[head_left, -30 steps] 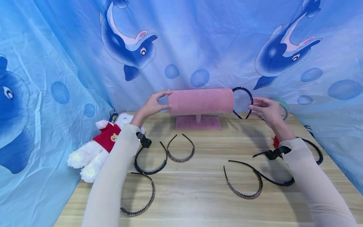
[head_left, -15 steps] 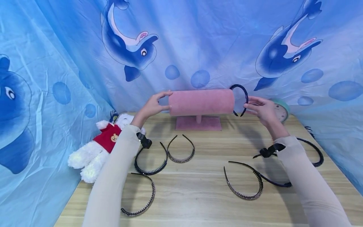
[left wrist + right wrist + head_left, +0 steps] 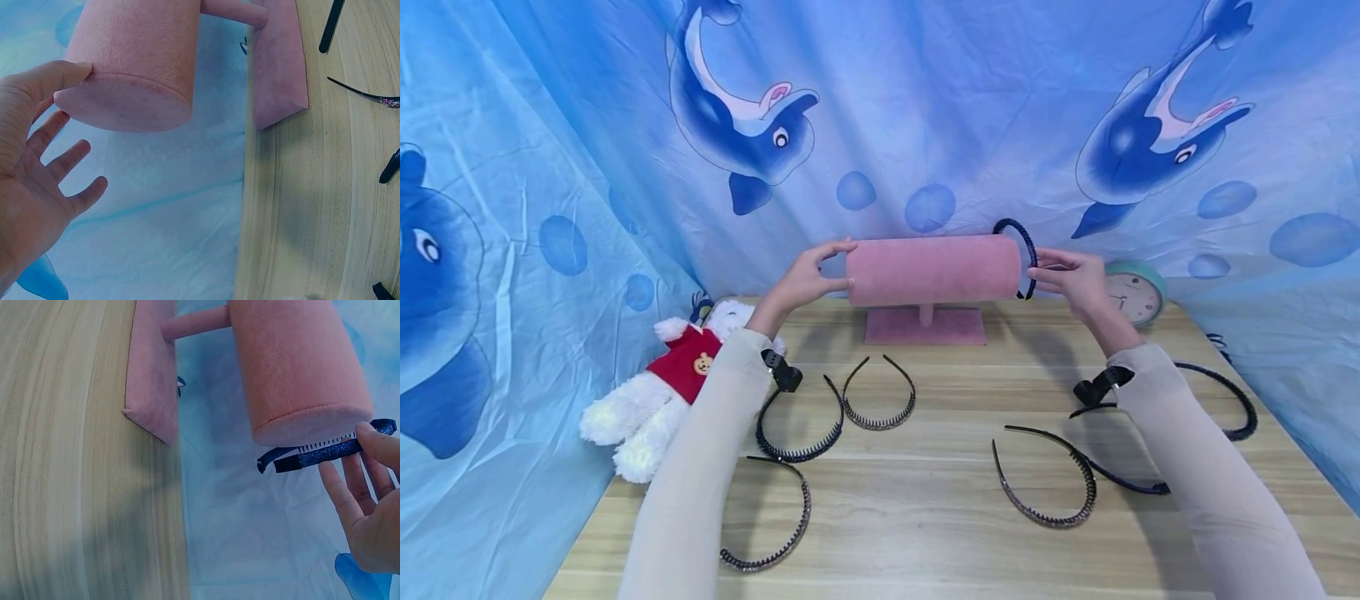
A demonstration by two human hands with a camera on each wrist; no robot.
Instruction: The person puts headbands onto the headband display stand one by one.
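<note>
A pink padded headband stand [image 3: 934,270] stands at the back of the table, its roll lying crosswise on a short post. My left hand [image 3: 805,277] holds the roll's left end; in the left wrist view the thumb [image 3: 59,75] lies on the edge while the lower fingers are spread in the air. At the opposite end, my right hand [image 3: 1072,279] pinches a dark blue glittery headband [image 3: 328,452] between thumb and fingers. The headband's inner teeth show in the right wrist view. It stands upright right at the roll's end face, its far top partly behind the roll.
On the left of the table lie several toothed headbands [image 3: 880,423]. Others, including a brown one [image 3: 1051,521], lie at the right, partly under my right sleeve. A white plush toy [image 3: 681,367] in red leans at the left; a green-rimmed clock [image 3: 1135,293] stands behind my right hand.
My right hand has moved left with the dark blue headband, from beside the roll up to its right end, and the headband has turned more edge-on. The left hand has stayed in place.
</note>
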